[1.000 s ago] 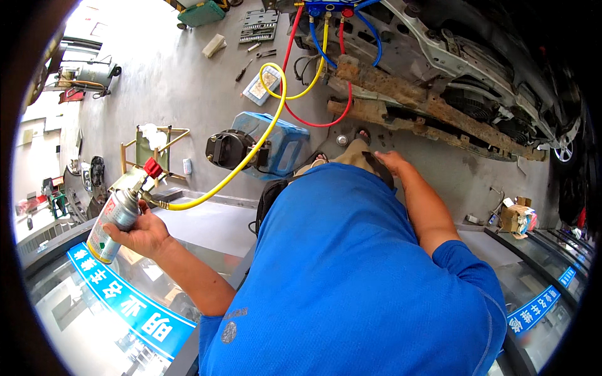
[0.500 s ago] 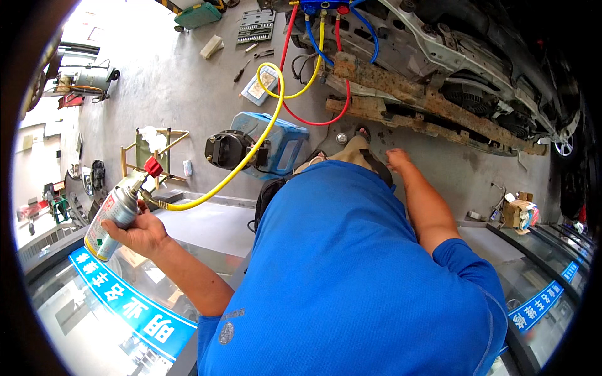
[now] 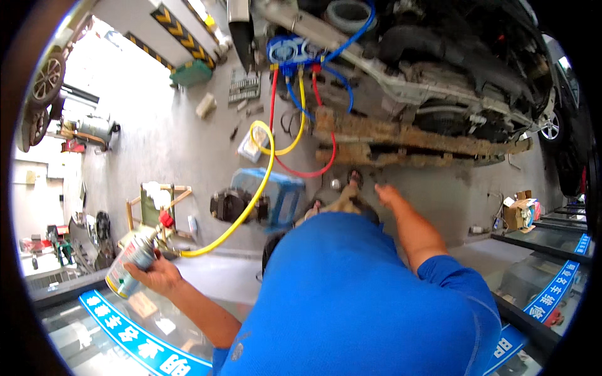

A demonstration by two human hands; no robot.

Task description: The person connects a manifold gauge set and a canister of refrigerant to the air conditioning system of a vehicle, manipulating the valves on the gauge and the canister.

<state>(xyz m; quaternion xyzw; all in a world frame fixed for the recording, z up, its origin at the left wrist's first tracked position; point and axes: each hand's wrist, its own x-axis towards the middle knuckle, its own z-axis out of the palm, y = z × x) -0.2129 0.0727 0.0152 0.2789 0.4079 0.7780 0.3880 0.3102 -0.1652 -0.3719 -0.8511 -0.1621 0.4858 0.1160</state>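
Your left hand (image 3: pixel 158 276) is clamped on the can (image 3: pixel 128 263), held out to your left with the yellow hose (image 3: pixel 251 200) attached. Your right hand (image 3: pixel 389 195) reaches forward, fingers loosely together, empty. Keep the can steady while it feeds.

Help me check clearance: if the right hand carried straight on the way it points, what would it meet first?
Probably the rusty beam under the car. The right hand points up-picture toward it, with only bare floor between them in this view. Depth is unclear, so the gap is hard to judge.
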